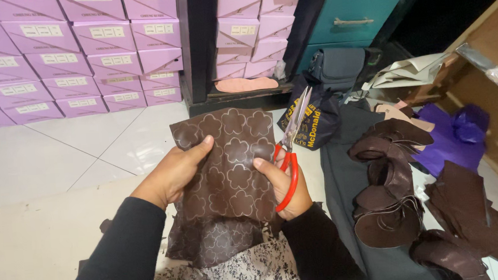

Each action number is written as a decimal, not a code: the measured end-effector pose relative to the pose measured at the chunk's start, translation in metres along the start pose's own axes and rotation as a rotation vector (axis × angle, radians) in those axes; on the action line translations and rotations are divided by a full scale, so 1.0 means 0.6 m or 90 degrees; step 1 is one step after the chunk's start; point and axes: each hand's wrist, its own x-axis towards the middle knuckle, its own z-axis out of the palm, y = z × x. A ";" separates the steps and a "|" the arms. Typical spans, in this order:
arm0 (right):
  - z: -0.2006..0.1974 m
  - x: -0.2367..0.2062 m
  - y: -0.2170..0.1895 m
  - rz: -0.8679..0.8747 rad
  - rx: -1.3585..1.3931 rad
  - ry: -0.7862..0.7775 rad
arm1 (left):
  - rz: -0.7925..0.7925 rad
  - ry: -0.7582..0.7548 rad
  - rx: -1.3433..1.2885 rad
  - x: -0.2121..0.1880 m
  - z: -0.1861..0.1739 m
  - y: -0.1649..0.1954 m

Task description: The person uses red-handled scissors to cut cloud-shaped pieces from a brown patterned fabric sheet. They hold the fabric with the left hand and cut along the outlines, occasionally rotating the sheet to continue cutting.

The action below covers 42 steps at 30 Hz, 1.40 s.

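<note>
While both grip brown sheet [228, 176] | right hand [284, 184] loops scissors [290, 154]

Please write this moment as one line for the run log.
left hand: holds brown sheet | right hand: holds sheet and red scissors, blades up | cut brown pieces at right

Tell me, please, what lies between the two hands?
In the head view, the brown flower-marked sheet spans the gap between left hand and right hand, which also holds red scissors.

Soft even indoor light, sharp focus, dim corner
</note>
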 end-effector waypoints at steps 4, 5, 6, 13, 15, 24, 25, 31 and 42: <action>0.002 -0.002 -0.007 0.005 0.058 -0.004 | 0.059 -0.152 0.050 -0.009 0.003 -0.003; 0.002 0.000 -0.010 0.011 0.076 0.001 | 0.066 -0.169 0.083 -0.011 0.006 -0.003; 0.000 0.001 -0.012 0.018 0.094 0.007 | 0.072 -0.187 0.116 -0.015 0.011 -0.005; -0.034 0.009 0.008 -0.005 0.018 0.011 | 0.122 -0.118 0.198 -0.011 0.028 -0.014; -0.041 0.009 0.019 0.006 -0.025 -0.006 | 0.141 -0.111 0.168 -0.006 0.018 -0.012; -0.003 -0.013 0.025 0.225 -0.395 -0.043 | 0.295 0.082 0.025 0.009 -0.037 0.005; 0.004 -0.015 0.026 0.252 -0.393 -0.047 | 0.322 0.097 0.013 0.008 -0.040 0.007; 0.021 -0.020 0.035 0.295 -0.419 -0.150 | 0.427 0.160 0.008 -0.002 -0.045 0.023; 0.024 -0.025 0.026 0.213 -0.428 -0.200 | 0.457 0.094 0.040 -0.034 -0.038 0.039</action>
